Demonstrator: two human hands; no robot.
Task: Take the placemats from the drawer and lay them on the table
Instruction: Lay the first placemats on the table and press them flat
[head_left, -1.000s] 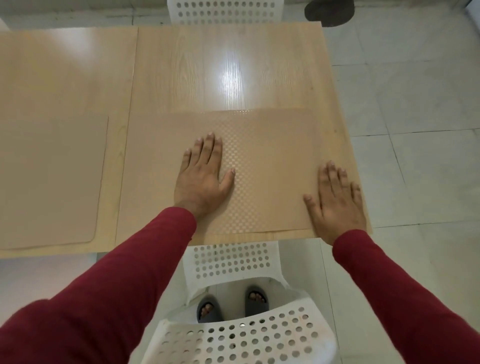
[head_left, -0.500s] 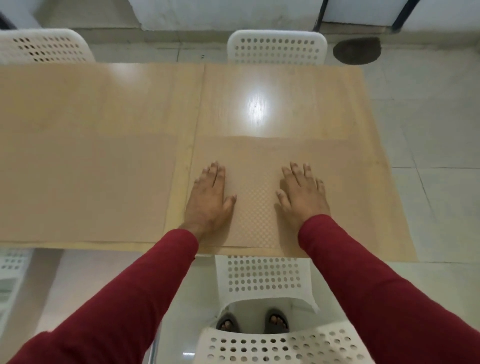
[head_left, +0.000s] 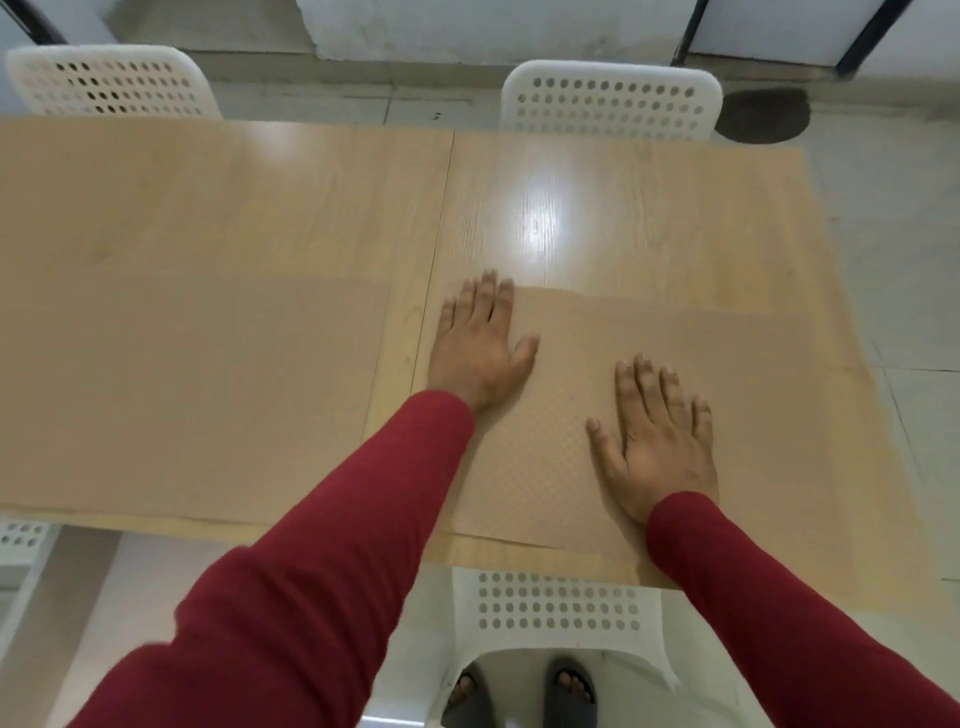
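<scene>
Two placemats on the wooden desk (head_left: 311, 208): left placemat (head_left: 197, 395) flat on the left half, right placemat (head_left: 727, 374) flat on the right half near the front edge, its dotted texture plain between the hands. Two hands, both in dark red sleeves (head_left: 363, 519), both released and flat, palms down, fingers stretched forward, grasping nothing. Left hand (head_left: 478, 353) pressed on the far left corner of the right placemat, fingertips reaching just past its far edge onto bare desk beside the seam between the two desk panels. Right hand (head_left: 660, 441) laid nearer the front, on the middle of the same placemat, thumb spread toward the left hand. Narrow strip of bare desk between the two placemats. Three white perforated chairs fully in view: two beyond the far edge (head_left: 109, 83) (head_left: 613, 104), one tucked under the near edge (head_left: 556, 608). Two feet in dark sandals (head_left: 519, 691) on the floor below.
</scene>
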